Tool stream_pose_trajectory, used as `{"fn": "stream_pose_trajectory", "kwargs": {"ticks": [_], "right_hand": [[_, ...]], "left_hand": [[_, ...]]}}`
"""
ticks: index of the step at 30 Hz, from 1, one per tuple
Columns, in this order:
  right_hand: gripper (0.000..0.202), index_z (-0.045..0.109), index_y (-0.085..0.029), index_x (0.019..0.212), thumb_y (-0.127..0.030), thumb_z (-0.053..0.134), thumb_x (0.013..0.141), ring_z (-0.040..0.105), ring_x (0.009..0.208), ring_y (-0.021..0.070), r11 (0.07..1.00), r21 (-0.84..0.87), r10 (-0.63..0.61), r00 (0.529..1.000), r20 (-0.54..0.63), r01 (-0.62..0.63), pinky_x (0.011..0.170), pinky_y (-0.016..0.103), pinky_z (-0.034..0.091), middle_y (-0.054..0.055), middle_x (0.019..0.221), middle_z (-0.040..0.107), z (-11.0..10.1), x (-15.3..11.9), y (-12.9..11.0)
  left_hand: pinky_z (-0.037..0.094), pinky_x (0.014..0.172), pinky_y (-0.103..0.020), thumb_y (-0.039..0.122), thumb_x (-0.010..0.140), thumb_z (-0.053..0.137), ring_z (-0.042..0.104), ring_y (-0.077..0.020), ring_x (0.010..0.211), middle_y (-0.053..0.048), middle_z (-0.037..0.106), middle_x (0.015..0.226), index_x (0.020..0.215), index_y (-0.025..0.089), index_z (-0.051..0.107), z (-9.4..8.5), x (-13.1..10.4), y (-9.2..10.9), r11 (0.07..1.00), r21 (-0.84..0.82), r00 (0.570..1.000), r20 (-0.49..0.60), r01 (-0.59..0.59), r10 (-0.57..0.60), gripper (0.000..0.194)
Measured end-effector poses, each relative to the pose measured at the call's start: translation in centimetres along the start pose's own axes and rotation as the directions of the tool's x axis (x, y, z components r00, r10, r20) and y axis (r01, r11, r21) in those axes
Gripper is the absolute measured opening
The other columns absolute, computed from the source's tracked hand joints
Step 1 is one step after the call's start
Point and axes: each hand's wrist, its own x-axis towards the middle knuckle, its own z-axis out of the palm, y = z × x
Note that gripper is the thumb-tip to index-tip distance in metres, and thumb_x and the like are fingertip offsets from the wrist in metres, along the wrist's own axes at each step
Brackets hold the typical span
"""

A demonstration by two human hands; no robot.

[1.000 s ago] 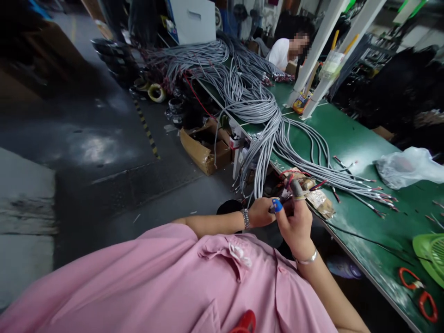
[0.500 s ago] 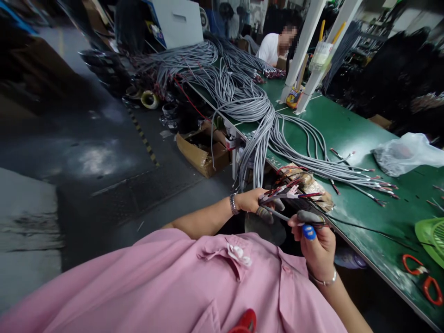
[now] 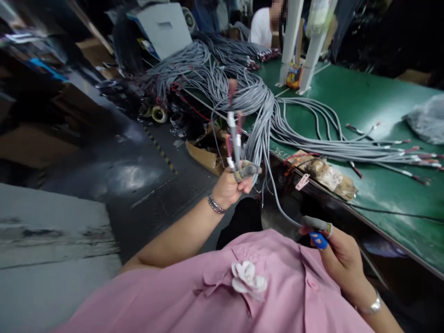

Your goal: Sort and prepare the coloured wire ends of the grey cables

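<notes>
**One thin cable between my hands and a heavy hanging bundle**

My left hand point(image 3: 229, 185) is curled tight round a bunch of grey cable ends with white and red tips point(image 3: 237, 145), which stands up above my fist, off the table. My right hand point(image 3: 338, 249) has thumb and forefinger pinched on a single slim grey round cable point(image 3: 277, 199), low in front of my shirt; what lies under those fingertips I cannot tell.

That single cable curves up toward the thick bundle of smooth grey cables point(image 3: 265, 125) draped over the near edge of the green tabletop point(image 3: 367, 92). If I pull hard, I judge it could snag among its neighbours and drag loops off the edge, since much of the bundle already hangs there. The grey fabric sleeve point(image 3: 314, 223) on my right forefinger might let the smooth jacket slide, and the cable would drop.

On the left, squeezing too loosely could let ends slip out of line; too sharp a bend might strain the thin coloured wires at the tips. A sideways swing could also catch the small pink plastic piece point(image 3: 303, 181) beside the brown taped packet point(image 3: 335, 178) at the table's edge.
</notes>
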Motion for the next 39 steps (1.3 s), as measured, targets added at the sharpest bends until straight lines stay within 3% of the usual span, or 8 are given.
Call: {"fn": "stream_pose_trajectory", "kwargs": {"ticks": [3, 7, 10, 13, 19, 25, 35, 39], "right_hand": [[0.026, 0.068, -0.025, 0.113, -0.028, 0.052, 0.093, 0.070, 0.081, 0.0197, 0.994, 0.017, 0.105, 0.994, 0.008, -0.105, 0.069, 0.029, 0.057, 0.006, 0.096, 0.074, 1.1, -1.4, 2.5], [0.029, 0.068, -0.022, 0.110, -0.034, 0.046, 0.096, 0.067, 0.075, 0.0175, 0.972, 0.121, 0.201, 0.980, -0.005, -0.199, 0.066, 0.029, 0.055, 0.007, 0.094, 0.072, 3.2, -1.5, 6.6], [0.027, 0.071, -0.019, 0.090, -0.039, 0.052, 0.092, 0.062, 0.082, 0.0185, 0.989, 0.051, 0.146, 0.982, -0.119, -0.140, 0.072, 0.032, 0.053, 0.008, 0.093, 0.066, 4.1, 0.2, 8.3], [0.029, 0.070, -0.018, 0.083, -0.041, 0.055, 0.090, 0.058, 0.072, 0.0160, 0.985, 0.093, 0.153, 0.986, -0.063, -0.147, 0.067, 0.030, 0.051, 0.004, 0.079, 0.061, 4.5, 2.5, 8.0], [0.030, 0.065, -0.020, 0.095, -0.046, 0.067, 0.081, 0.056, 0.058, 0.0124, 0.760, 0.581, 0.405, 0.912, -0.072, -0.292, 0.055, 0.026, 0.050, 0.002, 0.077, 0.066, 5.5, 5.4, 6.0], [0.033, 0.062, -0.018, 0.087, -0.047, 0.073, 0.074, 0.059, 0.057, 0.0106, 0.538, 0.756, 0.550, 0.835, 0.020, -0.372, 0.054, 0.024, 0.050, 0.000, 0.073, 0.066, 5.9, 5.5, 5.7], [0.023, 0.069, -0.015, 0.084, -0.035, 0.073, 0.072, 0.044, 0.051, 0.0071, 0.715, 0.535, 0.482, 0.872, 0.089, -0.450, 0.045, 0.021, 0.036, -0.001, 0.065, 0.060, 5.2, 7.0, 4.7], [0.024, 0.067, -0.016, 0.078, -0.039, 0.074, 0.071, 0.044, 0.050, 0.0078, 0.616, 0.651, 0.539, 0.840, 0.063, -0.444, 0.047, 0.022, 0.037, -0.003, 0.060, 0.057, 5.9, 6.9, 4.8]], "left_hand": [[0.031, 0.041, -0.023, 0.027, 0.066, 0.078, 0.036, -0.0075, 0.034, 0.009, 0.035, 0.036, 0.085, 0.016, 0.070, -0.9, -0.3, 0.0, 0.999, 0.017, 1.000, 0.008, 0.028, -0.028, 0.023], [0.032, 0.042, -0.024, 0.030, 0.066, 0.079, 0.030, -0.0045, 0.034, 0.006, 0.048, 0.042, 0.083, 0.014, 0.070, -0.9, -0.6, -4.0, 0.996, 0.019, 0.995, 0.047, 0.086, -0.087, 0.025], [0.037, 0.046, -0.023, 0.031, 0.071, 0.077, 0.036, -0.0038, 0.040, 0.001, 0.060, 0.056, 0.085, 0.012, 0.071, 0.9, -0.1, -7.4, 0.986, 0.122, 0.987, 0.103, 0.114, -0.127, 0.025], [0.035, 0.047, -0.020, 0.036, 0.076, 0.073, 0.055, -0.0098, 0.059, -0.006, 0.068, 0.073, 0.096, 0.011, 0.072, 3.3, 0.5, -9.1, 0.958, 0.277, 0.979, 0.164, 0.076, -0.125, 0.032], [0.033, 0.045, -0.019, 0.044, 0.081, 0.068, 0.049, -0.0078, 0.052, -0.005, 0.069, 0.073, 0.108, 0.012, 0.070, 4.8, 0.9, -8.7, 0.899, 0.436, 0.953, 0.256, 0.038, -0.165, 0.042], [0.043, 0.056, -0.022, 0.046, 0.077, 0.071, 0.058, -0.0111, 0.060, -0.006, 0.069, 0.075, 0.104, 0.011, 0.068, 3.8, 0.0, -8.5, 0.863, 0.503, 0.939, 0.271, 0.051, -0.213, 0.045], [0.037, 0.051, -0.021, 0.045, 0.072, 0.075, 0.052, -0.0097, 0.050, -0.003, 0.063, 0.057, 0.063, 0.012, 0.064, 2.2, -0.2, -8.8, 0.763, 0.646, 0.894, 0.322, 0.033, -0.312, 0.036], [0.039, 0.054, -0.022, 0.045, 0.077, 0.070, 0.050, -0.0094, 0.052, -0.004, 0.064, 0.059, 0.064, 0.012, 0.067, 2.3, -0.4, -9.0, 0.831, 0.555, 0.935, 0.277, 0.034, -0.223, 0.036]]}}
